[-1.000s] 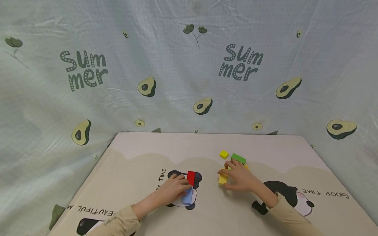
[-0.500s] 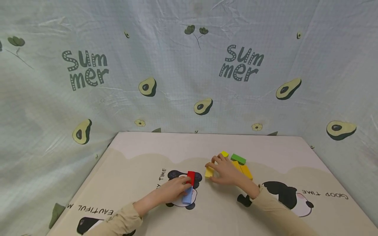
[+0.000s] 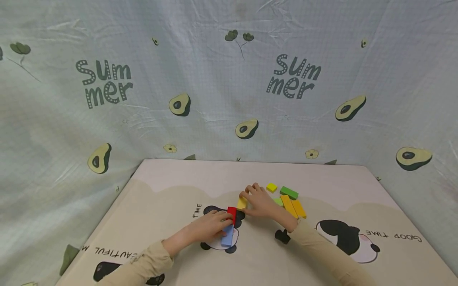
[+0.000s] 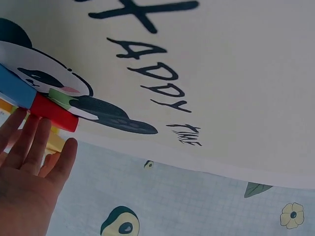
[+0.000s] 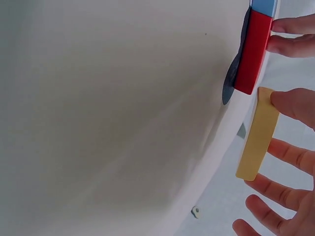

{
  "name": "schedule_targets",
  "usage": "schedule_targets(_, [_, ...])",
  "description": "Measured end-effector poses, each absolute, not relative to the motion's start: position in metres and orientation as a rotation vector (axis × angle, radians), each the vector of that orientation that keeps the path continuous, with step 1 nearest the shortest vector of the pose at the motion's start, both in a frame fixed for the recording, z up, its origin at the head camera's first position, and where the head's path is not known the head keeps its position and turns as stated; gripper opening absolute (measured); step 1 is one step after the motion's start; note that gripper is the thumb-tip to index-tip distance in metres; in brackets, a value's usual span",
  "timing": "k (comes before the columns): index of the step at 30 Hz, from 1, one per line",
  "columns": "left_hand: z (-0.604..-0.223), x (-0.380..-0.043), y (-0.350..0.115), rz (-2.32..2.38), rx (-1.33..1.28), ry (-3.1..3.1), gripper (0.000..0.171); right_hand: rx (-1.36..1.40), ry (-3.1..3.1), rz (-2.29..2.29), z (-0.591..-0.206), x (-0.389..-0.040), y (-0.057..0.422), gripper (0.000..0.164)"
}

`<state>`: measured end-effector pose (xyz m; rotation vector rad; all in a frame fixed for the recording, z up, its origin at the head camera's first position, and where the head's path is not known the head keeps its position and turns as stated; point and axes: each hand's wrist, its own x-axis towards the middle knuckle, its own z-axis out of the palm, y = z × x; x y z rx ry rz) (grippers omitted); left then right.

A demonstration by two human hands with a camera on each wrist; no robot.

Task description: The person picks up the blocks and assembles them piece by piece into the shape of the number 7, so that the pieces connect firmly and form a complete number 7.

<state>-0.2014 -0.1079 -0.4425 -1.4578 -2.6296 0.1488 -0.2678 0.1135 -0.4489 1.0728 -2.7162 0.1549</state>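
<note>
On the table, a red block (image 3: 231, 213) and a blue block (image 3: 227, 237) lie end to end in a line over a printed panda. My left hand (image 3: 212, 226) rests against their left side; in the left wrist view its nearly straight fingertips touch the red block (image 4: 53, 112). Just beyond the red block's far end, my right hand (image 3: 262, 203) holds a yellow block (image 3: 241, 203). The right wrist view shows the thumb at one end of this yellow block (image 5: 258, 135) and fingers along its side and other end. A narrow gap separates it from the red block (image 5: 253, 51).
Right of my right hand lie two orange-yellow blocks (image 3: 288, 205), a light green block (image 3: 278, 201), a green block (image 3: 289, 192) and a small bright yellow block (image 3: 272, 187). A patterned curtain (image 3: 211, 71) hangs behind the table (image 3: 171, 174).
My right hand has carried the yellow block leftward from the loose blocks to near the red block's far end. The left hand has stayed at the red and blue blocks.
</note>
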Motion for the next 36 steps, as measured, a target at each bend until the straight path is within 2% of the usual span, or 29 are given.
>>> schedule_targets(36, [-0.441,-0.205,-0.106,0.178,-1.477,-2.630,0.037,1.120,-2.839,0.226,-0.450,-0.281,0.089,0.031])
